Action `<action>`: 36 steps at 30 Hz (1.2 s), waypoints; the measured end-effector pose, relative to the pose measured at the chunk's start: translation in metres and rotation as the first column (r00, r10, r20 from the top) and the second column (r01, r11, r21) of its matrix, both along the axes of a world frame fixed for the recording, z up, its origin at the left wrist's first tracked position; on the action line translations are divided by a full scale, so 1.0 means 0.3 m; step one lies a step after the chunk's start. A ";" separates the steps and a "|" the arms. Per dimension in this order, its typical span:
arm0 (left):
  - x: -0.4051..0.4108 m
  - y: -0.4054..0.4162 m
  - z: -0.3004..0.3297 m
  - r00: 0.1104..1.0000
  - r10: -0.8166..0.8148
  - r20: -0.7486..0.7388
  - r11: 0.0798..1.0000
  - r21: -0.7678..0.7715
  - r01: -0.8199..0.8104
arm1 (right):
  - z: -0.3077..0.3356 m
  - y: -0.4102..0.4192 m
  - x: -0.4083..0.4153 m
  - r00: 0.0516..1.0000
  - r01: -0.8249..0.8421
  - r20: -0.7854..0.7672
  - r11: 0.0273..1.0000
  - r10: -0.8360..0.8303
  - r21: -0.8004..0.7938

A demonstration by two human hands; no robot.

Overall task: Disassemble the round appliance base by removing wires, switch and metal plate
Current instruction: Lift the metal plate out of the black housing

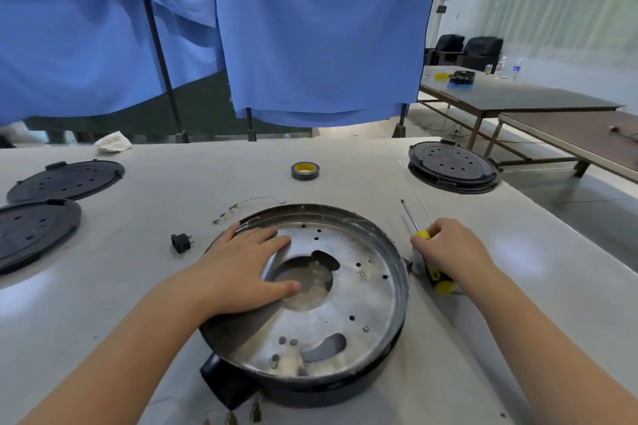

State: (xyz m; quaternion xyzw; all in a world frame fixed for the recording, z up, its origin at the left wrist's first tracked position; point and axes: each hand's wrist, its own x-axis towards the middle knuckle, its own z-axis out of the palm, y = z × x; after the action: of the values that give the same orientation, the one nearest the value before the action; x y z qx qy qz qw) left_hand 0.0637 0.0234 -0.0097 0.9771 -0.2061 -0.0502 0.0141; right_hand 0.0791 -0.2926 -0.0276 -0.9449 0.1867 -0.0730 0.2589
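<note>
A pale worktable (345, 162) stands before hanging blue curtains (310, 28). The round appliance base (376, 290) lies near centre, open side up. The left hand (241, 269) rests flat inside it, fingers straight. The right hand (448, 252) grips a screwdriver (423, 235) just right of it, its shaft pointing far-left.

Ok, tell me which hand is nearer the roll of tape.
Left, narrowly. The left hand lies flat on the metal plate, just nearer than the tape roll. The right hand, holding the screwdriver, sits further right.
</note>
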 end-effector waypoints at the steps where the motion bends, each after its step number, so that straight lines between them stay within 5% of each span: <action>1: 0.011 0.009 -0.002 1.000 -0.003 0.010 1.000 -0.011 0.003 | -0.003 -0.002 -0.002 1.000 0.002 0.000 1.000 -0.002 -0.019; 11: -0.016 0.000 0.034 0.999 -0.044 0.027 0.954 -0.296 0.050 | -0.014 0.012 -0.008 0.996 -0.011 -0.091 0.996 0.003 -0.088; 15: -0.128 -0.024 0.093 0.985 -0.152 -0.079 0.876 -0.473 0.097 | 0.027 0.049 -0.035 0.984 -0.085 0.142 0.988 0.103 -0.128; 17: -0.185 -0.032 0.120 0.961 -0.211 -0.177 0.873 -0.476 0.104 | 0.054 0.092 -0.056 0.938 -0.199 0.281 0.979 0.205 -0.050; 20: -0.244 -0.060 0.125 0.929 -0.281 -0.239 0.894 -0.418 0.162 | 0.074 0.164 -0.077 0.914 -0.347 0.269 0.928 0.302 0.135; 24: -0.279 -0.097 0.101 0.938 -0.333 -0.092 0.882 -0.383 0.276 | 0.066 0.206 -0.074 0.920 -0.380 0.146 0.917 0.363 0.118; 36: -0.260 -0.070 0.097 0.941 -0.295 0.168 0.832 -0.438 0.339 | 0.058 0.208 -0.082 0.917 -0.358 0.304 0.871 0.260 0.337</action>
State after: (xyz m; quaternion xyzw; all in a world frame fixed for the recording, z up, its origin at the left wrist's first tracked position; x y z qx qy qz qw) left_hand -0.0143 0.0024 0.0195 0.8990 -0.3716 0.0441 0.2275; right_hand 0.0545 -0.2301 -0.0101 -0.8761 0.0087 -0.1100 0.4693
